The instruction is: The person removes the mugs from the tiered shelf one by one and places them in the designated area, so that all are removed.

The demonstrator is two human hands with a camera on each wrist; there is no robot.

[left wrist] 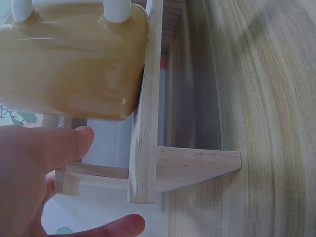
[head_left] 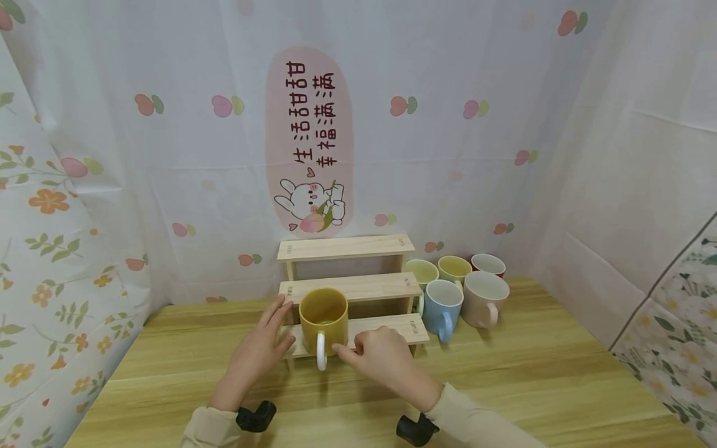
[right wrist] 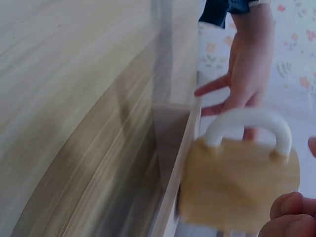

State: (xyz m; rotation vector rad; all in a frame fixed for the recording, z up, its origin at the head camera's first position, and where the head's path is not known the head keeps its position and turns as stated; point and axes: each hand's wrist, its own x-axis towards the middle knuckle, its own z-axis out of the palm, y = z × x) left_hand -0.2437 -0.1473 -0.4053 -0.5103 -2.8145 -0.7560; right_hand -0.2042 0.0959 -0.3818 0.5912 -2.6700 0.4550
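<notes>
A mustard-yellow mug [head_left: 323, 314] with a white handle [head_left: 321, 351] stands upright on the lowest step of a wooden three-step rack [head_left: 372, 326]. Its handle faces me. On the mug's left, my left hand [head_left: 260, 342] has its fingers extended beside the rack's end; the left wrist view shows its thumb [left wrist: 74, 143] close to the mug, and contact is unclear. At the mug's right, my right hand [head_left: 386, 358] has its fingers curled and its thumb pointing at the mug's side. Nothing shows inside that hand; whether the thumb touches is unclear.
Right of the rack stand several mugs: a blue one [head_left: 442, 305], a pale pink one [head_left: 484, 298], a pale green one [head_left: 420, 272], a yellow one [head_left: 455, 267] and a red one with white inside [head_left: 488, 264]. Patterned cloth [head_left: 448, 155] hangs behind the wooden table [head_left: 532, 373].
</notes>
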